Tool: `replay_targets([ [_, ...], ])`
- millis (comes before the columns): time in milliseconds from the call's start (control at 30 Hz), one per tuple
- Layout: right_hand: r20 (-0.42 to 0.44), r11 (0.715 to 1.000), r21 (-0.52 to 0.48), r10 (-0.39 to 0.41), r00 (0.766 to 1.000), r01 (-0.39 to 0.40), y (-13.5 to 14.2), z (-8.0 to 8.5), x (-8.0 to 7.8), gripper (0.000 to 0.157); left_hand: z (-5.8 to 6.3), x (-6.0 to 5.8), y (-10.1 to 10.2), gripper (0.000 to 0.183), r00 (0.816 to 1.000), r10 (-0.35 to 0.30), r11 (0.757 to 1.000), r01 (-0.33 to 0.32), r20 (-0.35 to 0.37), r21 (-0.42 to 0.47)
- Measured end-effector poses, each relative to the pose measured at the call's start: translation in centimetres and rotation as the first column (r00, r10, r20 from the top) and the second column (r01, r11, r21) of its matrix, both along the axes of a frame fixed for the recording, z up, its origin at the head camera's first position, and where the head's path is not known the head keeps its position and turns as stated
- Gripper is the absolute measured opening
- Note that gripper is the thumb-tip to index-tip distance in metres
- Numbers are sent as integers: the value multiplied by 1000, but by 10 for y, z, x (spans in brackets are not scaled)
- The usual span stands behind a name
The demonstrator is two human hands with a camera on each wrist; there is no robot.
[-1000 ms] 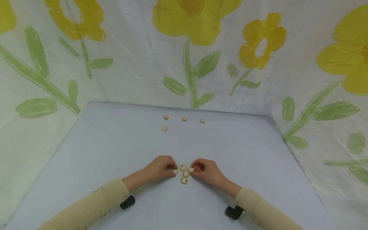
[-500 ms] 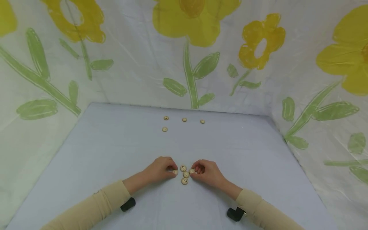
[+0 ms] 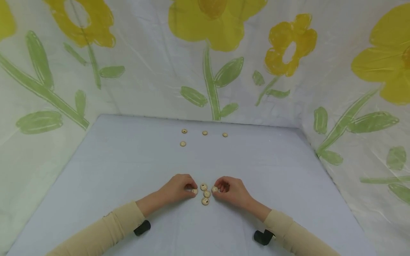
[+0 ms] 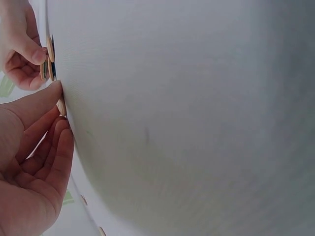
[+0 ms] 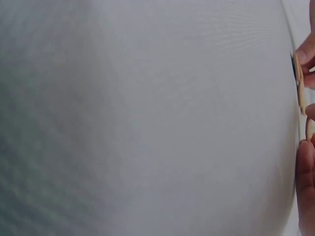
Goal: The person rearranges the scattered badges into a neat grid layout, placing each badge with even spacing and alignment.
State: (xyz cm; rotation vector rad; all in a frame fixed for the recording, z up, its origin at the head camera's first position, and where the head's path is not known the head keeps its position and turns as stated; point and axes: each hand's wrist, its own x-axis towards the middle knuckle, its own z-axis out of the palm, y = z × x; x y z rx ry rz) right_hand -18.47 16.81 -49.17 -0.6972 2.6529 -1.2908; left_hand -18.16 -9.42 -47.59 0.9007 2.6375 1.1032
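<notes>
In the head view, three small round pale wooden discs with dark printed marks form an uneven column on the white cloth: a top disc point(image 3: 204, 187), a middle disc point(image 3: 206, 193) and a bottom disc point(image 3: 205, 201). Left of them, my left hand point(image 3: 177, 188) pinches another wooden disc point(image 3: 194, 191) between thumb and fingers, close to the cloth. On the opposite side, my right hand point(image 3: 233, 191) pinches a similar disc point(image 3: 215, 189). The left wrist view shows that right-hand disc point(image 4: 44, 70) edge-on beside the column, while the left thumb and fingertips hold their disc point(image 4: 61, 105).
Farther back lie a far-left disc point(image 3: 184, 131), a far-middle disc point(image 3: 205, 133) and a far-right disc point(image 3: 225, 134) in a row, with another disc point(image 3: 183, 143) in front of the leftmost. Behind the white-covered table point(image 3: 137, 149) hangs a flower-painted sheet point(image 3: 144, 71).
The disc in my right hand has shifted slightly right, away from the column, leaving a small gap. My left hand keeps its grip and place beside the column.
</notes>
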Motion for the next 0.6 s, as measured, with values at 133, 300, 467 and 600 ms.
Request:
replay_targets([
  [133, 1, 1000, 7, 7, 1000, -7, 0, 1, -3, 19, -2, -1, -1, 14, 1000, 1, 1000, -1, -6, 8],
  [300, 11, 1000, 13, 2, 1000, -2, 1, 0, -9, 19, -3, -2, -2, 14, 1000, 5, 1000, -5, 5, 14],
  [467, -2, 1000, 8, 1, 1000, -1, -1, -2, -14, 19, -2, -1, -2, 14, 1000, 0, 1000, 0, 4, 24],
  [600, -27, 1000, -4, 10, 1000, -10, -3, -1, -18, 19, -2, -1, -2, 14, 1000, -4, 1000, 4, 0, 29],
])
